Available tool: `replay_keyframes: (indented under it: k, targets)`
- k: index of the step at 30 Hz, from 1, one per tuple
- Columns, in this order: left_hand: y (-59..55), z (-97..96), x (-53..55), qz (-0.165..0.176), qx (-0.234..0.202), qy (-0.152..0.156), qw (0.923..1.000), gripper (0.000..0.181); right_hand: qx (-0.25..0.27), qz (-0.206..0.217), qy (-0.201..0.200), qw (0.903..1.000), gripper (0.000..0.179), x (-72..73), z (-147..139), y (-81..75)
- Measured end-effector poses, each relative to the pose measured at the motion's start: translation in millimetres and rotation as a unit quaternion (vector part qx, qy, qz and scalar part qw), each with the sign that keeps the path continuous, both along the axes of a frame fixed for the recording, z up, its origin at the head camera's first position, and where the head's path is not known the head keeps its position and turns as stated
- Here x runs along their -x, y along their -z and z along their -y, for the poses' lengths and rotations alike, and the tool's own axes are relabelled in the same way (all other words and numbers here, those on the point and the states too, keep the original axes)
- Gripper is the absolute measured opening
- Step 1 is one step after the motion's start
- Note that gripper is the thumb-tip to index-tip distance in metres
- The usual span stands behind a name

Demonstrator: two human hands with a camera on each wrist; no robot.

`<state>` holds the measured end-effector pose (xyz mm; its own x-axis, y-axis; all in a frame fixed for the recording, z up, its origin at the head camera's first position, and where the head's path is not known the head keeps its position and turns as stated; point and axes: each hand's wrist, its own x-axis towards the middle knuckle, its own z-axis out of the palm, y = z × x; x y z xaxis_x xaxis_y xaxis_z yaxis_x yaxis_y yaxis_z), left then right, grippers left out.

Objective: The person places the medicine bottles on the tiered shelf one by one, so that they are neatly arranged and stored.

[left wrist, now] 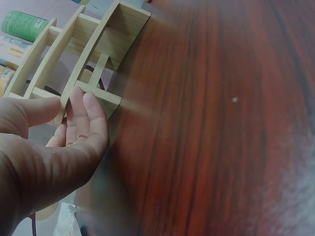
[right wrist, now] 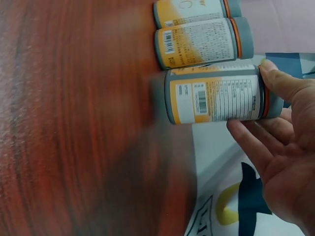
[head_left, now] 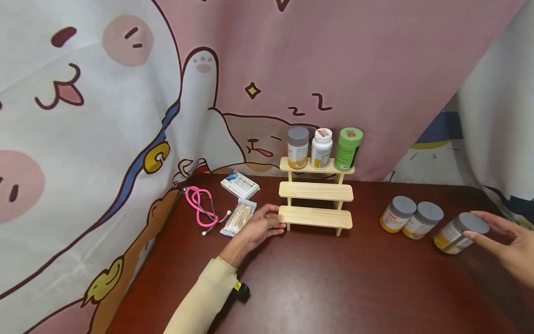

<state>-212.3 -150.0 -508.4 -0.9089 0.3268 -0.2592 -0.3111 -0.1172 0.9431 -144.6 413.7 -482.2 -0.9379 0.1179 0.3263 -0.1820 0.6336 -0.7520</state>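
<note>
My left hand [head_left: 262, 226] pinches the left end of the lowest step of a three-step wooden display stand [head_left: 315, 216], thumb on top and fingers beneath in the left wrist view. Far to the right, my right hand [head_left: 515, 246] holds a grey-lidded supplement jar [right wrist: 214, 96] near its lid, between thumb and fingers. That jar leans slightly in the head view; whether its base touches the table I cannot tell. Two similar jars, one [head_left: 422, 220] and another [head_left: 398, 214], stand side by side to its left.
On the stand's top step are a grey-lidded jar [head_left: 298, 147], a white bottle [head_left: 321, 148] and a green container [head_left: 348, 149]. Left of the stand lie a pink stethoscope [head_left: 200, 206], a medicine box [head_left: 239, 185] and a cotton swab pack [head_left: 239, 217]. Printed curtains hang behind the table [head_left: 325, 283].
</note>
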Motion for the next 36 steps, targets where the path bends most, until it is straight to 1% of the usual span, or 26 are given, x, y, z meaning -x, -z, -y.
replay_keyframes:
  k: [5, 8, 12, 14, 15, 19, 22, 25, 27, 28, 30, 32, 36]
  targets:
    - [-0.2, -1.9, 1.5, 0.001, 0.001, -0.002, 1.0, 0.036, 0.003, -0.032, -0.008, 0.9995, 0.049, 2.5, -1.9, -7.6]
    - [-0.5, -2.2, 1.7, 0.003, 0.002, -0.004, 1.0, 0.037, 0.014, -0.049, -0.014, 0.9986, 0.049, 3.5, -2.4, -14.3]
    - [-1.1, -2.5, 1.9, 0.002, -0.001, -0.003, 1.0, 0.038, 0.017, -0.058, -0.01, 0.9981, 0.056, 4.5, -3.6, -25.7]
    - [-1.4, -2.6, 1.9, 0.0, -0.003, -0.003, 1.0, 0.038, 0.034, -0.069, -0.012, 0.9969, 0.06, 6.4, -4.8, -31.0]
    - [-1.3, -2.8, 2.0, 0.0, -0.003, -0.002, 1.0, 0.037, 0.04, -0.071, -0.011, 0.9966, 0.061, 7.3, -6.4, -34.2]
    - [-1.3, -3.2, 1.8, 0.0, -0.008, -0.006, 1.0, 0.037, 0.086, -0.065, -0.028, 0.9937, 0.061, 14.8, -12.8, -47.2]
    - [-1.3, -3.4, 1.6, -0.001, -0.01, -0.01, 0.9999, 0.036, 0.097, -0.053, -0.031, 0.9934, 0.059, 20.6, -13.6, -60.6]
    - [-1.9, -3.5, 1.5, -0.004, -0.009, -0.017, 0.9998, 0.035, 0.096, -0.062, -0.015, 0.9934, 0.06, 23.2, -7.2, -75.6]
    - [-2.7, -3.6, 1.5, -0.004, -0.01, -0.023, 0.9997, 0.035, 0.098, -0.072, -0.016, 0.9925, 0.06, 25.3, 0.2, -86.1]
    - [-3.0, -3.5, 1.5, -0.004, -0.009, -0.026, 0.9996, 0.035, 0.094, -0.077, -0.011, 0.9925, 0.061, 26.1, 4.5, -90.8]
    - [-3.1, -3.5, 1.3, -0.002, -0.009, -0.028, 0.9996, 0.035, 0.086, -0.085, -0.013, 0.9925, 0.06, 28.0, 13.8, -99.5]
    - [-3.0, -3.7, 0.9, 0.0, -0.009, -0.025, 0.9996, 0.035, 0.082, -0.084, -0.021, 0.9928, 0.058, 29.7, 22.3, -106.9]
    - [-2.4, -4.6, 0.3, 0.001, -0.008, -0.018, 0.9998, 0.035, 0.047, -0.076, -0.022, 0.9958, 0.057, 31.9, 38.9, -116.3]
